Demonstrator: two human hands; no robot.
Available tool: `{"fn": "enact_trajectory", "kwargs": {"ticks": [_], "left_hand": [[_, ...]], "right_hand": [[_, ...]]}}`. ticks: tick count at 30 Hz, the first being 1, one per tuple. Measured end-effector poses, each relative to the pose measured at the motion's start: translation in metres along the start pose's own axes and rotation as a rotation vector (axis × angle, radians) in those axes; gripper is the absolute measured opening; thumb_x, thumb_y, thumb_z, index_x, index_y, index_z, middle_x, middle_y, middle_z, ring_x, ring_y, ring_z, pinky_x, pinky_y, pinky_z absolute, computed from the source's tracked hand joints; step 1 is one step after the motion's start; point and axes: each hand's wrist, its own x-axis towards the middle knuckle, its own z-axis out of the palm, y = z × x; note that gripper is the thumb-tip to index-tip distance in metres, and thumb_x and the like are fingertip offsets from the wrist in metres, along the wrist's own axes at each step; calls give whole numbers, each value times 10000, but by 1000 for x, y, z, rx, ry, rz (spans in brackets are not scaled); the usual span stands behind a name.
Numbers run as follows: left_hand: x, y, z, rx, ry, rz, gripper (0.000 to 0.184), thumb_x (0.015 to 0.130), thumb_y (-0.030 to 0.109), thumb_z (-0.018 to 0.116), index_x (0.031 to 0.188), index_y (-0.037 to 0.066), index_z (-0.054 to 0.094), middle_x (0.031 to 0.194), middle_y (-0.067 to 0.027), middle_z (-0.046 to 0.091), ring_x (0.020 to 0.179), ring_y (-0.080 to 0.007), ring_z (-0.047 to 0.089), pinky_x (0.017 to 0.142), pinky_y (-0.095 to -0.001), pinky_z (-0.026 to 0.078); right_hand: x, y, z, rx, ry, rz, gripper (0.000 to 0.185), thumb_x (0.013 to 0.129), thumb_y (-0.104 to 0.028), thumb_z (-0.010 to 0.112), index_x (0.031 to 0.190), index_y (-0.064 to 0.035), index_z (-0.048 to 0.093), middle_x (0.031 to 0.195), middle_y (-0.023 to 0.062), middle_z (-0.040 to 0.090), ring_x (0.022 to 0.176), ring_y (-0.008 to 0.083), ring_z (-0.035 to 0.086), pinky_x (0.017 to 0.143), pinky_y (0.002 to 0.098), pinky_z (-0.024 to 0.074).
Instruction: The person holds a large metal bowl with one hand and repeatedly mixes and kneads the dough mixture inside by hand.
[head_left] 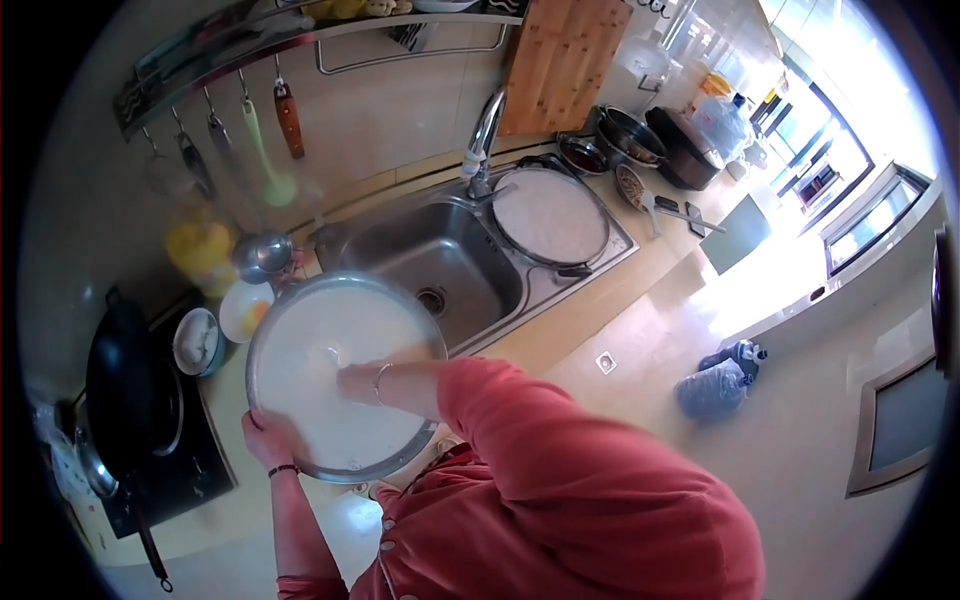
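A large round metal basin (253,362) stands at the counter's front edge, left of the sink. White, milky liquid (330,315) fills much of it. My left hand (270,440) grips the basin's rim at the lower left, fingers closed around it. Into the liquid reaches my right hand (362,382), with a thin bracelet at its wrist. Its fingers are under the surface, so I cannot see whether they hold anything. Just beyond the basin's upper left rim are a metal ladle (262,257) and a white bowl (245,310) with something yellow-orange in it.
Right of the basin is a steel sink (425,255) with a tap (482,145). A round, pale-topped tray (550,215) lies on the drainboard. A black wok (125,380) sits on the stove at left, its handle jutting forward. Water bottles (713,388) stand on the floor.
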Motion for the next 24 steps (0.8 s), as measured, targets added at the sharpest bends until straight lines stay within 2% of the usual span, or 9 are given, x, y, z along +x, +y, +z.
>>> {"fn": "enact_trajectory", "kwargs": {"ticks": [4, 6, 7, 9, 12, 17, 21, 22, 24], "left_hand": [[-3, 7, -1, 25, 16, 19, 272, 897, 208, 409, 986, -19, 530, 894, -202, 588, 831, -343, 562, 737, -383, 440], [-4, 10, -2, 66, 29, 14, 284, 896, 220, 409, 995, -16, 532, 904, -204, 589, 838, -350, 561, 741, -392, 441], [-3, 8, -2, 69, 32, 12, 284, 896, 220, 409, 995, -16, 532, 904, -204, 589, 838, -350, 561, 741, -392, 441], [-2, 4, -2, 92, 24, 28, 298, 894, 234, 408, 1004, -13, 532, 922, -207, 587, 850, -357, 559, 745, -399, 440], [-4, 9, -3, 51, 13, -24, 306, 893, 241, 407, 1008, -13, 532, 941, -209, 584, 863, -358, 557, 751, -398, 439], [-3, 5, -2, 76, 32, 13, 307, 891, 241, 408, 1006, -15, 532, 947, -211, 582, 871, -360, 558, 752, -399, 440], [-5, 11, -2, 76, 22, 2, 302, 889, 236, 408, 999, -17, 532, 940, -215, 581, 871, -363, 557, 753, -402, 440], [-4, 10, -2, 76, 23, 3, 302, 889, 236, 408, 999, -17, 532, 940, -215, 581, 871, -363, 557, 753, -402, 440], [-4, 7, 0, 81, 29, 10, 300, 890, 235, 408, 993, -18, 532, 930, -217, 581, 867, -367, 555, 749, -403, 440]], "right_hand": [[0, -22, 12, -292, -95, -157, 113, 721, -84, 573, 776, -44, 662, 837, 118, 633, 828, 258, 597, 698, 342, 490], [-6, -30, 20, 47, 117, -139, 121, 725, -103, 557, 754, -45, 659, 789, 127, 624, 798, 247, 596, 688, 345, 488], [-7, -35, 17, 47, 117, -144, 121, 725, -103, 557, 754, -45, 659, 789, 127, 624, 798, 247, 596, 688, 345, 488], [-7, -48, 9, -443, 103, -553, 144, 723, -128, 541, 733, -42, 656, 779, 145, 621, 790, 260, 597, 670, 366, 484], [31, -55, 53, -497, 300, -672, 159, 710, -140, 543, 726, -30, 656, 792, 170, 625, 751, 275, 599, 631, 384, 474], [45, -80, 63, 255, 29, -265, 178, 730, -119, 521, 747, 12, 639, 765, 194, 616, 715, 296, 594, 637, 394, 465], [52, -94, 70, 756, -20, 16, 193, 747, -103, 504, 763, 46, 626, 743, 213, 609, 687, 313, 590, 641, 403, 457], [56, -93, 71, 755, -19, 15, 193, 747, -103, 504, 763, 46, 626, 743, 213, 609, 687, 313, 590, 641, 403, 457], [41, -97, 35, 8, -22, -364, 148, 682, -94, 535, 703, 8, 639, 701, 178, 613, 594, 246, 577, 532, 373, 458]]}}
